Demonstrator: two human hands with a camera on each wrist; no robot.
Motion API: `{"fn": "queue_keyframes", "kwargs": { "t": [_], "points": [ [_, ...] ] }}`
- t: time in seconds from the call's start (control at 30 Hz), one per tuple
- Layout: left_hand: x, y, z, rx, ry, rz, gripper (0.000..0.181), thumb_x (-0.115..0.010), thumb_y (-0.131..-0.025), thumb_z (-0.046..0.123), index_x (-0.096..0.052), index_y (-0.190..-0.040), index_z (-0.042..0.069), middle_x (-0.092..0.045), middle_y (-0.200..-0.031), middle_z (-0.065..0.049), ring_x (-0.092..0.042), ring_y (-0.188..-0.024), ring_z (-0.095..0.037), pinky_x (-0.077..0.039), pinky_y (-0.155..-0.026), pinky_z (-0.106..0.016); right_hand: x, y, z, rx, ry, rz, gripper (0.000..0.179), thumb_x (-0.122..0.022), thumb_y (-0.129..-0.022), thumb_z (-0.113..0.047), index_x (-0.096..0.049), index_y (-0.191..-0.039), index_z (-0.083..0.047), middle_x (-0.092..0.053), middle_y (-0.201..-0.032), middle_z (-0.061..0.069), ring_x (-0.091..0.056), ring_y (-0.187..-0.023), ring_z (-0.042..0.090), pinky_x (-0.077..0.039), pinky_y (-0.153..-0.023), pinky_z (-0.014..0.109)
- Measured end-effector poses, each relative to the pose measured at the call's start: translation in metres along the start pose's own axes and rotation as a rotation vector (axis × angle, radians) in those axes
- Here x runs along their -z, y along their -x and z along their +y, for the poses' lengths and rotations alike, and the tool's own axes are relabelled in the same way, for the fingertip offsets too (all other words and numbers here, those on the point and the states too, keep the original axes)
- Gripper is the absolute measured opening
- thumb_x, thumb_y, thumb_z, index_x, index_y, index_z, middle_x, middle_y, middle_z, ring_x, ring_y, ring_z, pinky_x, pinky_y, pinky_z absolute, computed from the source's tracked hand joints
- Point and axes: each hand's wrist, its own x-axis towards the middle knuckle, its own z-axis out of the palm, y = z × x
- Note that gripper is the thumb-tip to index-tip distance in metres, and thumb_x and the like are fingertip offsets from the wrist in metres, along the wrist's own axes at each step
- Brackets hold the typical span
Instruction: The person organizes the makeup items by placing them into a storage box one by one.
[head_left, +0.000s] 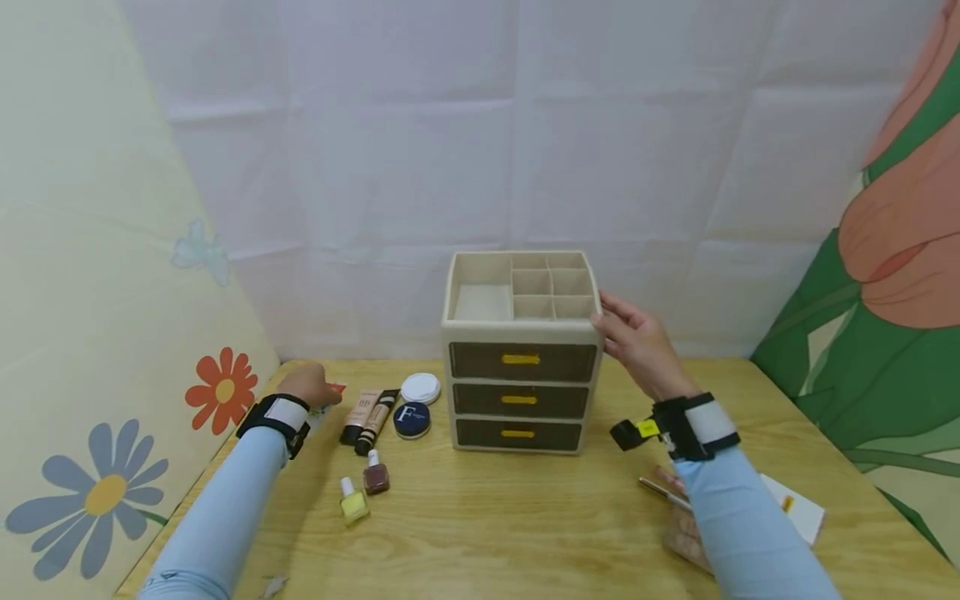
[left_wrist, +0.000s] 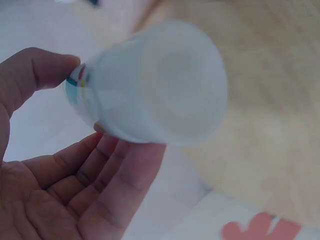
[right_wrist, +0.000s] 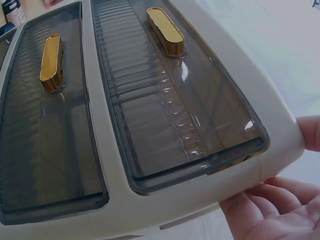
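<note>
The left hand point(head_left: 302, 385) holds a white container point(left_wrist: 150, 90) between thumb and part-curled fingers point(left_wrist: 135, 170), at the bench's point(head_left: 487, 525) left side, near two tubes point(head_left: 360, 417). The right hand point(head_left: 641, 350) grips the drawer box point(head_left: 523, 331) at its upper right edge, thumb and fingers parted by the edge. The box stands upright on the bench, its drawers point(head_left: 521, 362) closed, beside a navy case point(head_left: 412, 420).
</note>
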Motion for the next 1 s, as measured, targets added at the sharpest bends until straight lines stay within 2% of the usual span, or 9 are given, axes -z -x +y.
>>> {"fn": "queue_keyframes", "kwargs": {
  "t": [0.13,0.3,0.4,0.57,0.8,1.0],
  "points": [
    [0.034,0.006,0.017,-0.04,0.053,0.034,0.026,-0.071,-0.078,0.021,-0.059,-0.067,0.0,-0.055,-0.061,-0.006,-0.052,-0.052,-0.019,-0.041,-0.048,-0.028,0.001,-0.001,0.0,0.004,0.002,0.0,0.064,-0.055,-0.1,-0.027,-0.026,-0.153,-0.006,-0.026,-0.156,0.015,-0.04,-0.133,0.029,-0.045,-0.093,0.025],
    [0.074,0.01,0.043,-0.137,0.089,0.087,0.027,-0.071,-0.081,0.02,-0.064,-0.074,-0.005,-0.059,-0.062,-0.008,-0.053,-0.052,-0.019,-0.043,-0.049,-0.029,0.003,-0.001,-0.001,0.004,-0.011,0.008,0.064,-0.056,-0.1,-0.026,-0.026,-0.153,-0.006,-0.026,-0.156,0.015,-0.042,-0.132,0.028,-0.046,-0.092,0.023],
    [0.098,0.014,0.063,-0.172,0.129,0.112,0.029,-0.07,-0.083,0.019,-0.065,-0.086,-0.009,-0.062,-0.072,-0.014,-0.055,-0.058,-0.021,-0.045,-0.052,-0.03,0.004,-0.001,-0.002,-0.002,-0.017,0.012,0.064,-0.055,-0.1,-0.025,-0.025,-0.153,-0.006,-0.025,-0.156,0.015,-0.042,-0.131,0.026,-0.046,-0.091,0.022],
    [0.135,0.019,0.099,-0.221,0.287,0.109,0.035,-0.066,-0.088,0.018,-0.06,-0.105,-0.011,-0.063,-0.095,-0.022,-0.061,-0.072,-0.024,-0.052,-0.06,-0.03,0.004,0.001,-0.003,-0.005,-0.026,0.016,0.063,-0.054,-0.1,-0.024,-0.025,-0.153,-0.006,-0.025,-0.157,0.014,-0.041,-0.132,0.027,-0.046,-0.092,0.023],
    [0.173,0.02,0.151,-0.294,0.493,0.085,0.038,-0.061,-0.09,0.016,-0.053,-0.119,-0.009,-0.058,-0.11,-0.021,-0.061,-0.091,-0.029,-0.056,-0.075,-0.036,0.004,0.001,-0.001,0.005,-0.041,0.017,0.061,-0.053,-0.101,-0.022,-0.026,-0.153,-0.004,-0.026,-0.156,0.015,-0.043,-0.131,0.025,-0.046,-0.092,0.023],
    [0.195,0.016,0.196,-0.354,0.542,0.045,0.034,-0.061,-0.091,0.015,-0.055,-0.117,-0.005,-0.057,-0.113,-0.017,-0.06,-0.095,-0.027,-0.055,-0.079,-0.035,0.001,0.001,0.002,0.011,-0.063,0.02,0.061,-0.053,-0.101,-0.02,-0.026,-0.152,-0.003,-0.026,-0.156,0.014,-0.041,-0.132,0.026,-0.046,-0.091,0.023]
  ]
}}
